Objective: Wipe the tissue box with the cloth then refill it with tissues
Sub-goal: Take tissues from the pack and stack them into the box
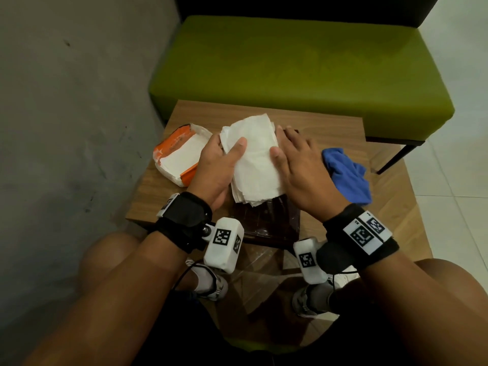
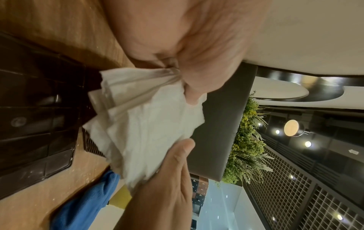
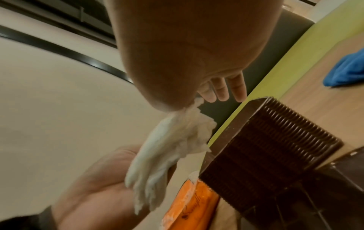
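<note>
Nearest the head camera are the person's two forearms, each strapped at the wrist with a black band carrying white marker blocks, and below them bare knees and white shoes on a patterned floor. Both hands meet over a stack of white tissues (image 1: 253, 159) held above the wooden worktop (image 1: 330, 128). On the stack's left edge the left hand (image 1: 216, 167) has its grip closed, thumb on top and fingers underneath; the left wrist view shows the sheets bunched into the crease between thumb and palm. At the right edge the right hand (image 1: 301, 167) has its thumb on the top sheet, and the right wrist view shows a fold of tissue pinched at the thumb base while the other fingers (image 3: 222, 90) reach out straight. Under the stack, on the near part of the worktop, lies the tissue box (image 1: 266, 220), dark brown and glossy, mostly hidden by the tissues; the right wrist view shows a ribbed dark side of it. An opened orange tissue pack (image 1: 179, 154) with white sheets showing lies on the worktop left of the left hand. A crumpled blue cloth (image 1: 346, 175) lies on the worktop just right of the right hand. Beyond the worktop stands a green padded bench (image 1: 303, 64), with a grey wall to the left.
</note>
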Tool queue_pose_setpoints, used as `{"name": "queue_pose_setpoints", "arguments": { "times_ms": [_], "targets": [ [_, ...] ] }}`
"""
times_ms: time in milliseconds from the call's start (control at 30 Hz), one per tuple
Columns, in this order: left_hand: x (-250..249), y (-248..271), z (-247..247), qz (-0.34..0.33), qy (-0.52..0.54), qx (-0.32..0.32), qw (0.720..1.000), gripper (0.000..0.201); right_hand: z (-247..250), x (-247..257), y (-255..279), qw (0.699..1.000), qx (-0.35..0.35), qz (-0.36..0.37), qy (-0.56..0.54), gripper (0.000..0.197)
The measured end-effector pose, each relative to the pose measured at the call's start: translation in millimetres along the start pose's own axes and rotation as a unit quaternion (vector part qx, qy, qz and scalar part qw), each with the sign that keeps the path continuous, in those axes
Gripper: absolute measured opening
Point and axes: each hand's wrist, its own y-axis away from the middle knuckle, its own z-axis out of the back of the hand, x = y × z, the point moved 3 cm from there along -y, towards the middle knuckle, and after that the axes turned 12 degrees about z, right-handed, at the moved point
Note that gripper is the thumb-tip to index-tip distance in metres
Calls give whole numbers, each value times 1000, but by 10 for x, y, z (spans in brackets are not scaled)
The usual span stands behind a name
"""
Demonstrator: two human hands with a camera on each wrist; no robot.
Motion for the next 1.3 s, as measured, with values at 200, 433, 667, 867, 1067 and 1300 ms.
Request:
{"name": "queue_pose_setpoints", "arguments": {
  "times_ms": [200, 433, 667, 867, 1067, 1300],
  "targets": [
    [-57, -3, -64, -14, -5, 7, 1000, 33, 72, 103, -151, 959, -101, -95, -246, 62],
    [-109, -44, -124, 6, -6, -48, 999, 33, -124, 123, -241, 938, -92, -159, -294, 47],
    [-48, -73, -160, -18, -119, -155, 981, 44, -155, 219, -264, 933, -160, -142, -288, 36],
    [-109, -27, -118, -87, -220, -202, 951, 55, -160, 139, -295, 876, -148, -214, -406, 64],
    [-75, -3, -154, -98, -243, -181, 948, 48, -147, 135, -433, 920, -128, -204, -308, 69],
    [71, -55, -173, 13, -21, -82, 996, 50, -311, 18, -350, 847, -140, -271, -436, 81]
  ]
}}
